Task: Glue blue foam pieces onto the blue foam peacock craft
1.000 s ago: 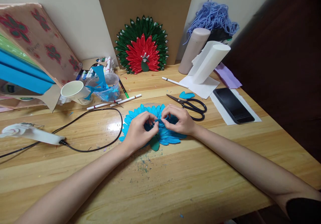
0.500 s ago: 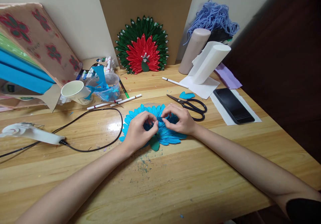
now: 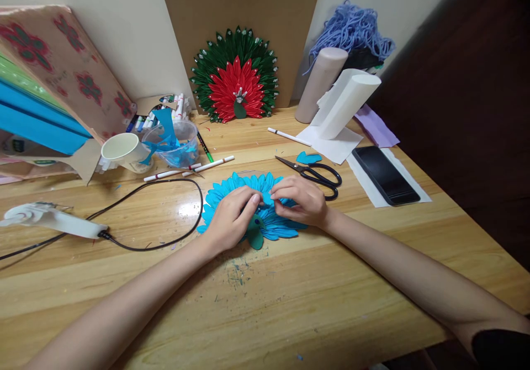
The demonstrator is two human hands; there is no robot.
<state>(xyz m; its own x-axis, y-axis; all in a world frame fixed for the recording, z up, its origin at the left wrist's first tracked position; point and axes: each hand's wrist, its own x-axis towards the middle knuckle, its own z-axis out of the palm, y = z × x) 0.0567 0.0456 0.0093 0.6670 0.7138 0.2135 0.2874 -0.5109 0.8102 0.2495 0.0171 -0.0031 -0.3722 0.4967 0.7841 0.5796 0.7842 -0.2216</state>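
On the table lies a fan of blue paper petals with a dark green, rounded body piece at its front middle. Over the petals my left hand has thumb and forefinger pinched together. My right hand, also in a pinch, is a little to the right, its fingertips close to the left ones but apart. What either pinch holds is too small to make out against the blue petals. Black-handled scissors lie just beyond my right hand, beside a loose blue paper piece.
A white glue gun lies left, its black cord looping towards the petals. Behind are a paper cup, a clear tub of blue scraps, markers and a red-green paper peacock. Paper rolls and a phone stand right.
My hands have drawn slightly apart, the right one shifting right. The dark blue bit between the fingertips no longer shows there, and more of the green piece is uncovered.
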